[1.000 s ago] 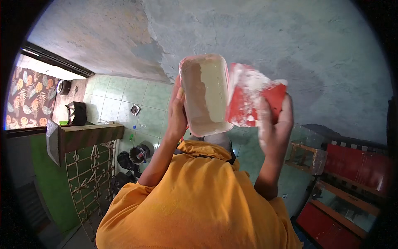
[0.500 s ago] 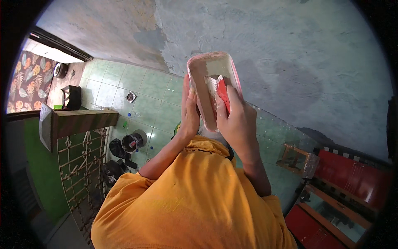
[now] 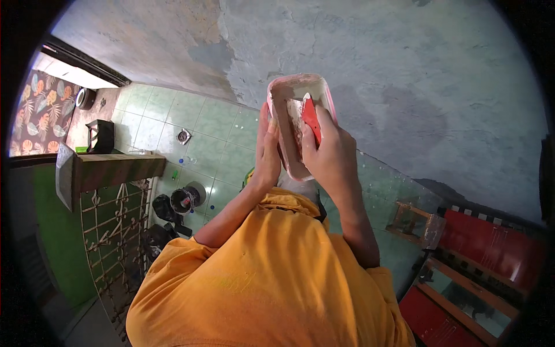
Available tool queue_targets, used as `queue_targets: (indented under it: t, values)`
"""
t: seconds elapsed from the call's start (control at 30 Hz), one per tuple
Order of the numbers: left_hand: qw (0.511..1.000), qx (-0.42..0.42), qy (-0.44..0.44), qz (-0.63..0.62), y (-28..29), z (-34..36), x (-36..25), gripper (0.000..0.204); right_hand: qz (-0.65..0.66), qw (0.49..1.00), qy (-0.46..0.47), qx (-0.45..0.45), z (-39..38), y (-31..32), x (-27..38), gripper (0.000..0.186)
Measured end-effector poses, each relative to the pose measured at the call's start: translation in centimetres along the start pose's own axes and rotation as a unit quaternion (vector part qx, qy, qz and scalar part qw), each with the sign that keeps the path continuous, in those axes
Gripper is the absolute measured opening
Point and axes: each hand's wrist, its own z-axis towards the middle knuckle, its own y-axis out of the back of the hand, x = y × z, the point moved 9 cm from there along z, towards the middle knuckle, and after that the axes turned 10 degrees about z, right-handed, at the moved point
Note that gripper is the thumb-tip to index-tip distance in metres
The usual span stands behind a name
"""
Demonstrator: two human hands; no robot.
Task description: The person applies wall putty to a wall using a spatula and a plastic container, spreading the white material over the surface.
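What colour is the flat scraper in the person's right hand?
The flat red scraper is red with whitish smears, best seen in the head view.

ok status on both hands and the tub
Left hand holding pink-rimmed tub. Right hand gripping red scraper, white-smeared, inside tub. In the way: right hand covers part of tub's right side.

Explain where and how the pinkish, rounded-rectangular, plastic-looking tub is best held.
Grip the tub by its long left wall, from the left, as the bare left hand does. That nearly straight side probably gives a steady hold, leaving the open top accessible; the bare right hand reaches in from the right with the flat, red, plastic-looking scraper.
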Motion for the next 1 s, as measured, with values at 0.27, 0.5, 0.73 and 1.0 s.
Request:
queue_targets:
  t: [0.27,0.5,0.73,1.0]
  values:
    - [0.999,0.03,-0.014,-0.023,0.0,0.6,-0.5,0.071,0.027,0.999,-0.004,-0.021,-0.5,0.4,1.0,0.031]
    - [0.999,0.028,-0.018,0.029,0.5,0.2,-0.6,0.069,0.073,0.996,-0.045,-0.034,-1.0,1.4,1.1,0.031]
    - [1.0,0.024,-0.009,0.007,1.2,1.3,0.7,0.067,0.432,0.882,-0.117,-0.146,-1.7,4.8,-6.0,0.022]
    - [0.997,0.073,-0.011,-0.026,-1.5,1.5,-2.3,0.063,0.514,0.79,-0.268,-0.2,-4.8,4.8,-13.0,0.032]
